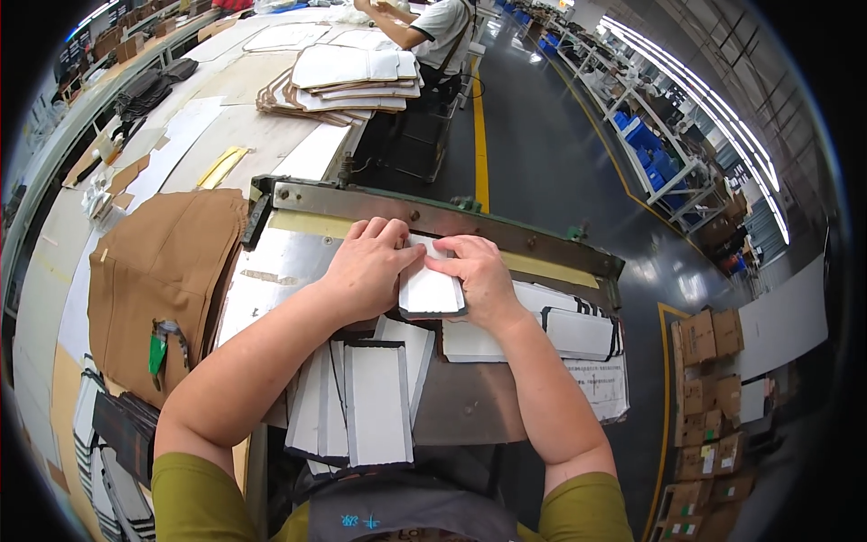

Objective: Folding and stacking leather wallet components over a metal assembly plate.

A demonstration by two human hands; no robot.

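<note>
A small stack of white rectangular panels (431,291) with dark edges lies at the middle of a metal-topped bench machine (293,257). My left hand (368,266) closes on its upper left side, fingers bent over the far end. On the right side, my right hand (483,278) grips the same stack, thumb on top. Both thumbs nearly meet above it. Closer to me, several white panels with grey side strips (377,406) overlap at the machine's near edge. To the right of my right hand lie more white panels (578,335) with black edges.
A metal bar (379,206) runs along the machine's far side. Brown sheet pieces (163,262) and a green-handled tool (158,352) lie left. Beyond are stacked white panels (352,68) and a co-worker (442,36). Cardboard boxes (709,339) stand on the floor at right.
</note>
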